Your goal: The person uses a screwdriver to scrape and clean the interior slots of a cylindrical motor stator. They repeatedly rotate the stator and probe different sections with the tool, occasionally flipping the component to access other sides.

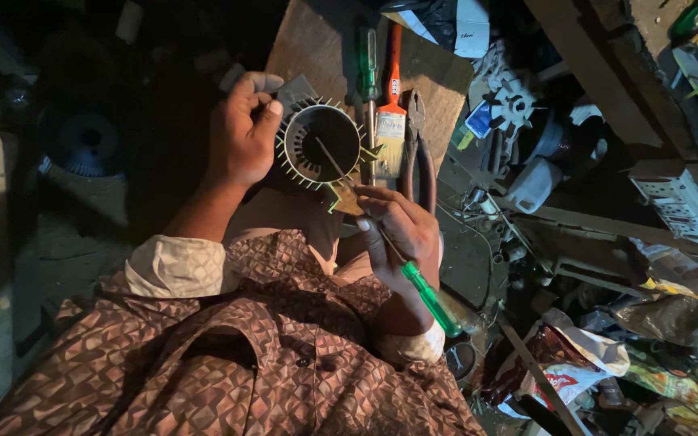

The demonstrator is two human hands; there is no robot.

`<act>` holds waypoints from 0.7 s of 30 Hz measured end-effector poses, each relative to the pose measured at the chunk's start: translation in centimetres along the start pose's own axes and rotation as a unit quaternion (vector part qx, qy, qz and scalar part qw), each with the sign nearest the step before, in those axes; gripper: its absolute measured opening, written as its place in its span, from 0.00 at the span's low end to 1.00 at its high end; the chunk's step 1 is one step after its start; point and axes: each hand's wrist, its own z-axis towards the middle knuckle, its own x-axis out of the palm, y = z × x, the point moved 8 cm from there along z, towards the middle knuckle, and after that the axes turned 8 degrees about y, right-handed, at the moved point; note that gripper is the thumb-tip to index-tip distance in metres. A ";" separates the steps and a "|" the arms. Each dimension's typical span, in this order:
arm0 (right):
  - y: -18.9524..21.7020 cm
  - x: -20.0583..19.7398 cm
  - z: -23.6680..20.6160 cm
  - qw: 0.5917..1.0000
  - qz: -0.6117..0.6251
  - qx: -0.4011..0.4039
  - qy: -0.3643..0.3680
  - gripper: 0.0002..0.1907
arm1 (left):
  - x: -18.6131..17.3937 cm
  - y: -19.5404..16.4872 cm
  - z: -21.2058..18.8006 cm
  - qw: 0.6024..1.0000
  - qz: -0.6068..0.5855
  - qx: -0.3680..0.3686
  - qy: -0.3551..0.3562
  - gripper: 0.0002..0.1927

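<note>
My left hand (241, 129) grips the left rim of a finned, round metal motor housing (321, 145), holding it with its open bore toward the camera. My right hand (400, 234) holds a screwdriver with a green handle (430, 297); its thin shaft runs up and left into the housing's bore. Both hands are above my lap, over a patterned brown shirt.
A wooden board (309, 40) lies behind the housing, with a second green-handled screwdriver (367, 73), an orange-handled paintbrush (392, 113) and pliers (419, 153) on it. Cluttered parts, a white plastic fan piece (513, 101), crumpled wrappers (599, 355) and wooden planks fill the right side. Dark floor lies to the left.
</note>
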 end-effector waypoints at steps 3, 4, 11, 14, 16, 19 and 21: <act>-0.1 0.0 -0.1 1.000 -0.011 0.010 0.001 0.07 | 0.0 -1.3 -0.2 0.998 0.038 0.055 -0.006 0.12; -0.1 0.1 -0.1 1.000 -0.011 0.008 0.001 0.07 | 0.0 -1.2 -0.1 0.998 0.035 0.044 -0.003 0.12; 0.1 0.2 0.0 1.000 -0.006 -0.001 -0.003 0.07 | 0.1 -1.2 0.0 1.000 0.019 0.023 0.006 0.12; 0.1 0.1 0.0 1.000 -0.023 0.007 0.000 0.07 | 0.1 -1.3 0.0 0.999 0.019 0.032 0.003 0.12; 0.2 0.1 0.0 0.999 -0.033 0.014 0.002 0.08 | 0.0 -1.4 -0.1 0.999 0.026 0.041 0.002 0.12; 0.3 0.0 0.0 0.999 -0.037 0.016 0.002 0.07 | 0.0 -1.5 0.0 0.998 0.033 0.046 0.006 0.11; 0.3 0.0 0.0 0.999 -0.037 0.010 -0.002 0.07 | 0.0 -1.2 0.1 0.999 0.029 0.030 0.008 0.11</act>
